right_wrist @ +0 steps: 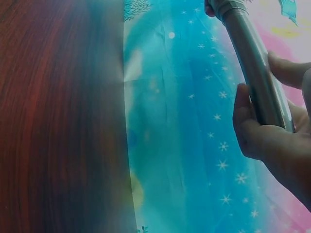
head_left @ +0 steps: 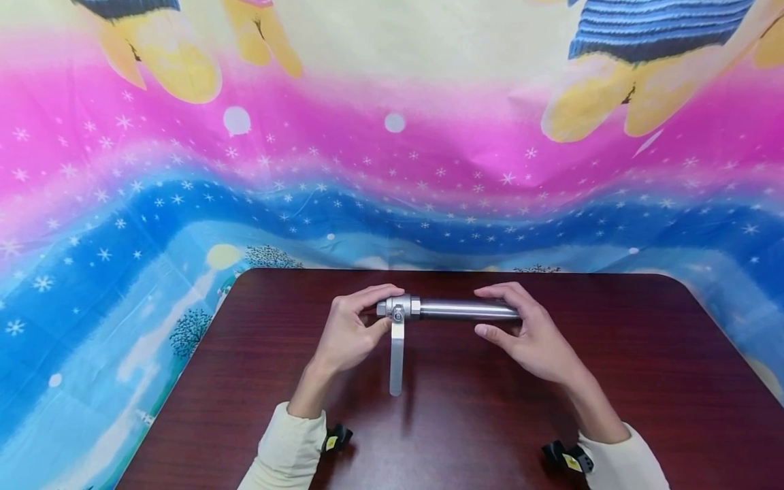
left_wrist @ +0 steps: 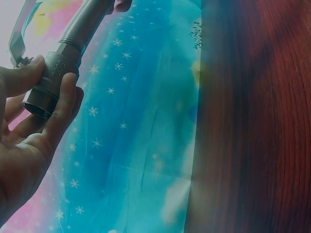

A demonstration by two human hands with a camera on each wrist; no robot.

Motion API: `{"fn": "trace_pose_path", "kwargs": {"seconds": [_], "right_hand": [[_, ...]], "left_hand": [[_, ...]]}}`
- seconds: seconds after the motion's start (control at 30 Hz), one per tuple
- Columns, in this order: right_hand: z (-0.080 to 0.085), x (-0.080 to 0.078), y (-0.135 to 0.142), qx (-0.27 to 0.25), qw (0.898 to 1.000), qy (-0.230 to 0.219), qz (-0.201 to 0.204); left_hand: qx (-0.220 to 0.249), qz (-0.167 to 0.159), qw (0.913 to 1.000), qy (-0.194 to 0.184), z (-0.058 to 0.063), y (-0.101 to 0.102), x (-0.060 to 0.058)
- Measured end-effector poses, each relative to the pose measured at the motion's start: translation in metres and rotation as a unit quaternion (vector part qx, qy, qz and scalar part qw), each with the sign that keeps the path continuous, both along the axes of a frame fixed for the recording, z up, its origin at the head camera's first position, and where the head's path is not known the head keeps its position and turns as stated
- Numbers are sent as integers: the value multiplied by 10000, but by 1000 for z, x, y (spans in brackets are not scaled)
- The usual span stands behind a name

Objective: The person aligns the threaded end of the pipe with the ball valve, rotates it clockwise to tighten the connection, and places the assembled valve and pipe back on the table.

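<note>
A steel ball valve point(head_left: 399, 307) with a flat lever handle point(head_left: 397, 361) is joined to a straight steel pipe point(head_left: 462, 309). The assembly is held level above the table, its lever pointing toward the person. At the valve end, my left hand point(head_left: 349, 333) pinches the valve body between thumb and fingers; the open round port point(left_wrist: 40, 104) faces the left wrist camera. My right hand point(head_left: 539, 340) holds the pipe's free end, thumb on one side and fingers on the other. The tip of that end is hidden by the palm in the head view.
A dark red-brown wooden table point(head_left: 478, 422) with rounded far corners lies below. Behind it and at its left side hangs a colourful printed cloth point(head_left: 367, 163) with snowflakes. Black straps with yellow labels are on both wrists by the pale sleeves point(head_left: 288, 442).
</note>
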State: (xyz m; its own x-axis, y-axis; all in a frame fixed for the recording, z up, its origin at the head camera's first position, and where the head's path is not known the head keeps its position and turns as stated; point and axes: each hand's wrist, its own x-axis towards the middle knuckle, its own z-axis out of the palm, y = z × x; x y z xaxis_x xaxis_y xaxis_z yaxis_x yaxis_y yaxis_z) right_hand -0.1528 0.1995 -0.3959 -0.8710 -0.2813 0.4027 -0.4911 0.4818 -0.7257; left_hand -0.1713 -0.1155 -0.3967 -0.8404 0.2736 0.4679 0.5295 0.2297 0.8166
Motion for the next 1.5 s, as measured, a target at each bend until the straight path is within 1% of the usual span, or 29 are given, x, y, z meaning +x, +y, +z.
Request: {"fn": "trace_pose_path", "kwargs": {"seconds": [0.07, 0.2, 0.33, 0.7, 0.93, 1.13, 1.3, 1.5], "right_hand": [[1, 1, 0, -88, 9999, -28, 124], [1, 1, 0, -130, 9997, 119, 192], [2, 1, 1, -63, 9995, 296, 117], [3, 1, 1, -19, 9992, 382, 74], [0, 0, 2, -76, 9998, 78, 152], [0, -1, 0, -229, 9995, -56, 229], [2, 1, -3, -263, 9995, -108, 151], [2, 3, -5, -329, 9994, -97, 86]], "left_hand": [[-15, 15, 10000, -18, 0, 0, 0], [-55, 60, 10000, -36, 0, -1, 0], [-50, 41, 10000, -56, 0, -1, 0], [-13, 28, 10000, 25, 1, -2, 0], [-1, 44, 10000, 41, 1, -3, 0], [1, 38, 9999, 127, 1, -3, -1], [19, 44, 9999, 143, 1, -3, -1], [28, 33, 10000, 73, 0, -3, -2]]}}
